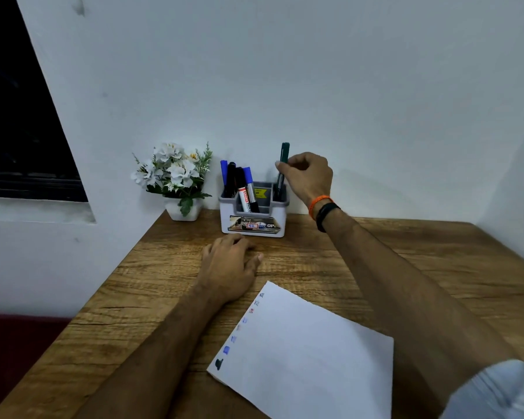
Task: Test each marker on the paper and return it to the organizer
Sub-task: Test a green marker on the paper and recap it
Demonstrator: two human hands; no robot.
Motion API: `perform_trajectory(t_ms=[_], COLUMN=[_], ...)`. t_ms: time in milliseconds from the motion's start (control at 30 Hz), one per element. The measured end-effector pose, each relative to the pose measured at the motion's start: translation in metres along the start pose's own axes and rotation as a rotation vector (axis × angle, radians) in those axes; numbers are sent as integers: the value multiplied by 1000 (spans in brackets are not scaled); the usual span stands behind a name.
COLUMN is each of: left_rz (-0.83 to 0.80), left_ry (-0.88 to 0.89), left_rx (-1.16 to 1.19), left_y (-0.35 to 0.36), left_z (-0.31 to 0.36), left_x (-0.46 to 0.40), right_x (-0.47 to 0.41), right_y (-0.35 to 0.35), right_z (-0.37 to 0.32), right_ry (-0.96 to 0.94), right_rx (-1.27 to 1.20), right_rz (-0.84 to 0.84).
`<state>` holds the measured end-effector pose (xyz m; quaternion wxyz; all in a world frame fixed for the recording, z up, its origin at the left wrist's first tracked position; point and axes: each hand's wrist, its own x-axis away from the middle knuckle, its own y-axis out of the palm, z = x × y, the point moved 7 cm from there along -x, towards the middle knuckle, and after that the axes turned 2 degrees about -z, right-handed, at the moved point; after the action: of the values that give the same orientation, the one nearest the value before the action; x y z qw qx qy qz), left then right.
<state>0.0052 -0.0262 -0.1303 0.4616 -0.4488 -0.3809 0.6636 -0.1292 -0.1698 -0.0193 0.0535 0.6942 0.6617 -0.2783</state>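
Paper, a white sheet lying at an angle on the wooden counter near the person, carries a column of small colour marks in black, red, blue and dark green along its left edge. Behind it, against the pale wall, stands a white and grey organizer with a printed label on its front; its left compartment holds a cluster of blue and black markers standing tilted. Beside the organizer, in the corner, sits a small white pot of white flowers. The person's right hand, with an orange band and a black band at the wrist, pinches a dark green marker between thumb and curled fingers, holding it upright with its lower end inside the organizer's right compartment. The left hand rests palm down on the counter just in front of the organizer, fingers relaxed and holding nothing.
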Motion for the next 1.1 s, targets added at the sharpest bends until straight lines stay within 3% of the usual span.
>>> perform_trajectory(t_ms=[133,233,400,533,733,900,1100], left_rz=[-34,-3,163,157,45,68,21], left_ry=[-6,15,21,104,145,151,48], left_rx=[14,104,674,1062,1131,1053,989], left_y=[-1,-10,-53,-74,-73,-74,-71], left_z=[1,5,19,34,39,33,17], left_x=[2,5,24,32,37,35,33], right_x=[18,42,102,136,150,155,141], right_y=[-21,-30,-36,-30,-32,-28,-47], right_z=[-29,-45,-44,-23,-8,0,17], right_ry=[-76,-78,-21,33,67,78,123], right_rx=[-217,-364,-421,-425,-355,-281,-341], right_rz=[9,-122,-348,-481,-646,-766,-651])
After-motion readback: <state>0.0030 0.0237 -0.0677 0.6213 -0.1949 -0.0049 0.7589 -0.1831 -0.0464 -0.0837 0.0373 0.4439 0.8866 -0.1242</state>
